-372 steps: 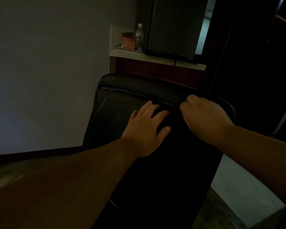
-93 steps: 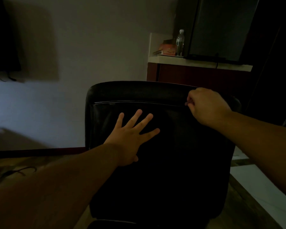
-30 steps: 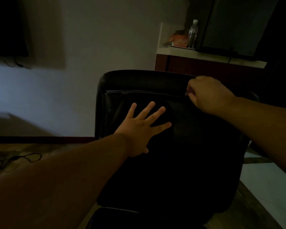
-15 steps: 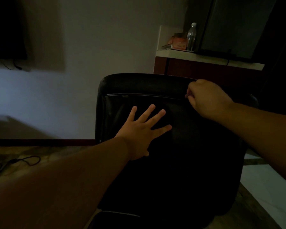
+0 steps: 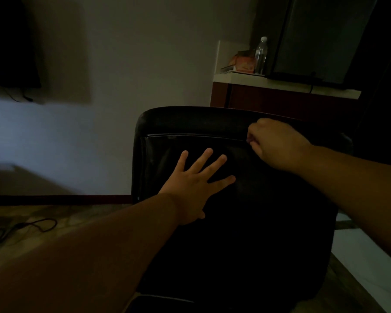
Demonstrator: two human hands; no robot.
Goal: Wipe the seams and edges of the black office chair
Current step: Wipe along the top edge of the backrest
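Hands (image 5: pixel 195 186) on glossy black chair (image 5: pixel 246 233) back

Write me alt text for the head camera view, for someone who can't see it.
In a dim room, a person's left hand presses flat with fingers spread on the back of a black office chair, while the right hand, fingers curled, works at the seam near the chair's top edge. A water bottle stands on a counter behind.

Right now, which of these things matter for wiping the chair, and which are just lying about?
Part of the job:
black office chair
its top seam
left hand, flat on the backrest
right hand, curled at the seam

Just lying about:
water bottle
orange box
cable on the floor
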